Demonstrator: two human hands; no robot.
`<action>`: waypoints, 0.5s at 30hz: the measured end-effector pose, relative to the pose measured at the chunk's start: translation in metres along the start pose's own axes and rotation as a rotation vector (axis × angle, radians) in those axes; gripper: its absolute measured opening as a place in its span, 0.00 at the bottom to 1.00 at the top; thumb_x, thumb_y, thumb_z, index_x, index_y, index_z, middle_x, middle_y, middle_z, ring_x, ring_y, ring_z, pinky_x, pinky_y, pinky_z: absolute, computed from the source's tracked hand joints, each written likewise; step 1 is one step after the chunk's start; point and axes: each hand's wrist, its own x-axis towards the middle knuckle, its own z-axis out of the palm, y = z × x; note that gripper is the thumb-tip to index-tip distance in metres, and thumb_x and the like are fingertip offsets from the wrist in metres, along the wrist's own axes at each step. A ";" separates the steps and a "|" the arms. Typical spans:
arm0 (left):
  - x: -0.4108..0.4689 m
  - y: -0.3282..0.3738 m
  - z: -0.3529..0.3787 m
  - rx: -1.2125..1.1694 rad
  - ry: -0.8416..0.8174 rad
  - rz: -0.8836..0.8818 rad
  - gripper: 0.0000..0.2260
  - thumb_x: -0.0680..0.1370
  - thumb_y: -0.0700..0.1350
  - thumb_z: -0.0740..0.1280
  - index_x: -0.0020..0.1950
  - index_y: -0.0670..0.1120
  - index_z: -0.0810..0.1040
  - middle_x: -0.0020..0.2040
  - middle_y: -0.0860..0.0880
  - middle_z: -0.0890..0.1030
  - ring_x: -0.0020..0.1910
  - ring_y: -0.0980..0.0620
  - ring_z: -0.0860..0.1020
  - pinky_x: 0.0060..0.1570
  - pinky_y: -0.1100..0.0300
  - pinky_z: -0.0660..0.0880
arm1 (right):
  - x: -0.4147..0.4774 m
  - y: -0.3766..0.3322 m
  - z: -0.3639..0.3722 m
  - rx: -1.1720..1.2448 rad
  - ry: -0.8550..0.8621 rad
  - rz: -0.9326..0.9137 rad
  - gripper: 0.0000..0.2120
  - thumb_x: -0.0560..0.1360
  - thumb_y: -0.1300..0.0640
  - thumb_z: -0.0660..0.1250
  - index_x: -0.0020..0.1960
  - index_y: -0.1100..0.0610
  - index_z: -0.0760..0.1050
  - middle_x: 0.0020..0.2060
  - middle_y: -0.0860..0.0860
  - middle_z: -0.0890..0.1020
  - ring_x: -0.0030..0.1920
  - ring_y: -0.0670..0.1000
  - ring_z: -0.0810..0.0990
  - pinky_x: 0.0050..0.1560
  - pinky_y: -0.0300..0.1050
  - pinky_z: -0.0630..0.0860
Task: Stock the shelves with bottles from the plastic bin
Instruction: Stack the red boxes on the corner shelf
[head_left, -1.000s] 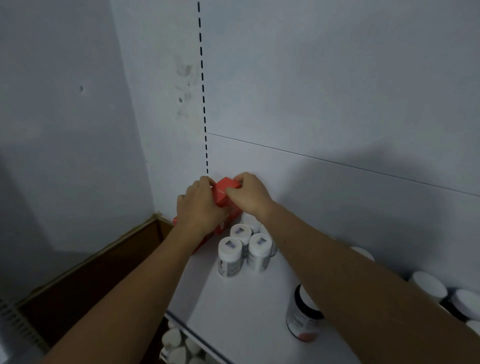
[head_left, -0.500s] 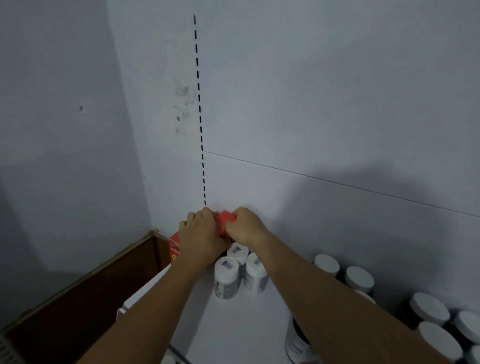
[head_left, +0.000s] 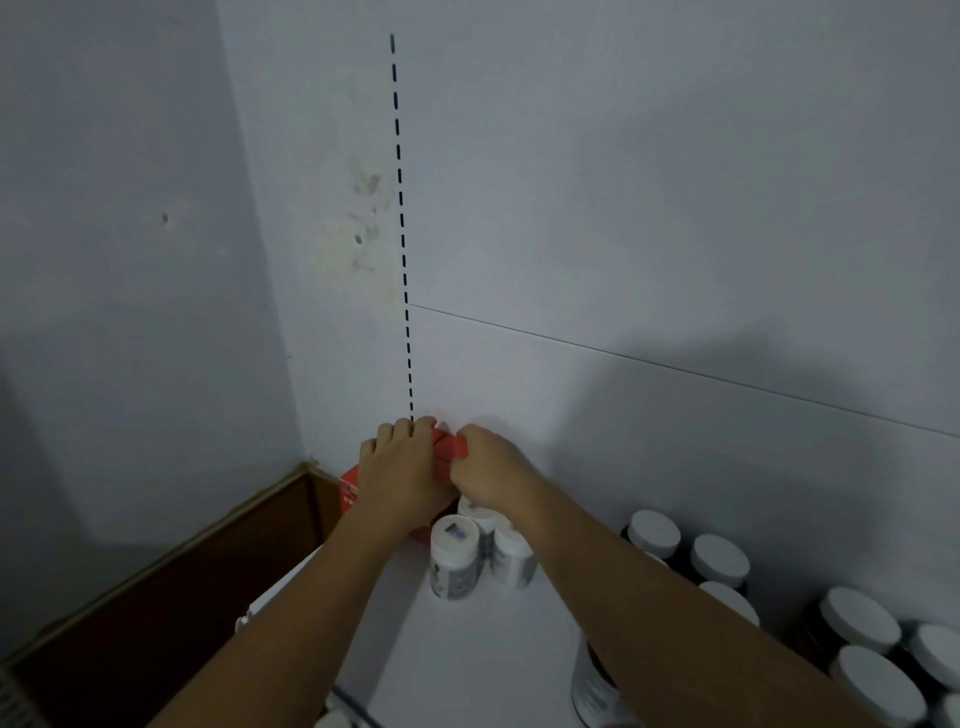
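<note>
A red box (head_left: 448, 451) stands at the back left corner of the white shelf (head_left: 488, 654), against the wall. My left hand (head_left: 402, 470) grips its left side and top, and my right hand (head_left: 491, 473) grips its right side. Another red box (head_left: 349, 488) shows below my left hand. Three small white-capped bottles (head_left: 454, 553) stand just in front of my hands. The plastic bin is out of view.
Dark jars with white lids (head_left: 719, 561) line the back right of the shelf. One dark jar (head_left: 592, 686) stands near the front under my right forearm. A brown cardboard box (head_left: 171, 597) sits left of the shelf. More white caps (head_left: 332, 719) show on a lower level.
Both hands stay on the red box, which has settled lower against the back wall. The camera has tilted, so more jars on the right show.
</note>
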 end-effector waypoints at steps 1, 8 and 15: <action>-0.001 -0.001 -0.001 -0.010 -0.006 0.018 0.28 0.75 0.61 0.64 0.74 0.54 0.68 0.66 0.50 0.76 0.65 0.45 0.73 0.64 0.47 0.68 | 0.000 0.001 0.000 -0.003 -0.001 -0.008 0.12 0.79 0.44 0.62 0.55 0.52 0.75 0.46 0.53 0.84 0.44 0.58 0.85 0.53 0.55 0.82; -0.003 -0.012 -0.015 -0.056 -0.124 0.106 0.33 0.72 0.65 0.70 0.74 0.59 0.67 0.66 0.53 0.74 0.66 0.47 0.71 0.67 0.47 0.66 | -0.003 0.008 -0.009 -0.022 0.033 -0.051 0.09 0.72 0.48 0.59 0.47 0.47 0.76 0.41 0.48 0.84 0.40 0.53 0.85 0.48 0.54 0.84; -0.005 -0.010 -0.017 -0.048 -0.084 0.168 0.33 0.68 0.67 0.72 0.70 0.60 0.70 0.61 0.55 0.74 0.62 0.49 0.71 0.63 0.49 0.67 | -0.001 -0.003 -0.012 -0.056 -0.008 -0.102 0.12 0.70 0.44 0.68 0.36 0.50 0.81 0.29 0.49 0.83 0.33 0.52 0.85 0.43 0.50 0.84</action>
